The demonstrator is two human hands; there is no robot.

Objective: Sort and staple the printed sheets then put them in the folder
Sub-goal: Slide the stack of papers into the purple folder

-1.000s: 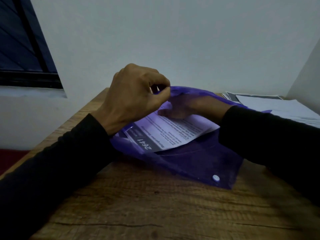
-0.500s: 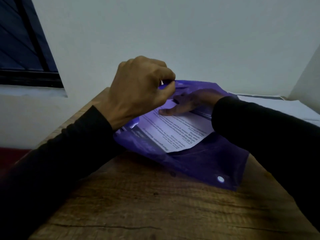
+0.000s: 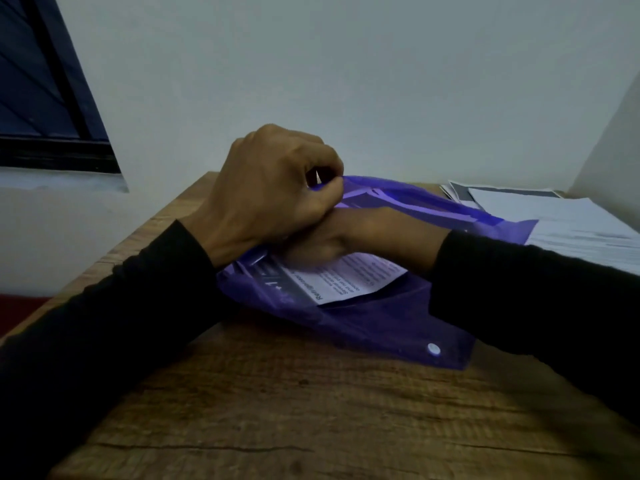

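Your left hand (image 3: 273, 188) pinches the purple folder (image 3: 377, 323) flap up; your right hand (image 3: 322, 244) rests on the printed sheets (image 3: 349, 278) inside, grip unclear

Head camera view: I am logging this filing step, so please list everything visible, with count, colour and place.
folder: one, purple see-through plastic, middle of the table, its top sheet lifted.
snap button: one, white, near corner of the folder.
printed sheet: at least one, white with black text, partly inside the folder.
loose papers: a pile, white, count unclear, far right of the table.
table: one, brown wood, under everything.
window: one, dark frame, upper left.
wall: white, behind the table.
left hand: pinches the folder's upper edge, black sleeve.
right hand: on the sheet inside the folder, fingers hidden, black sleeve.
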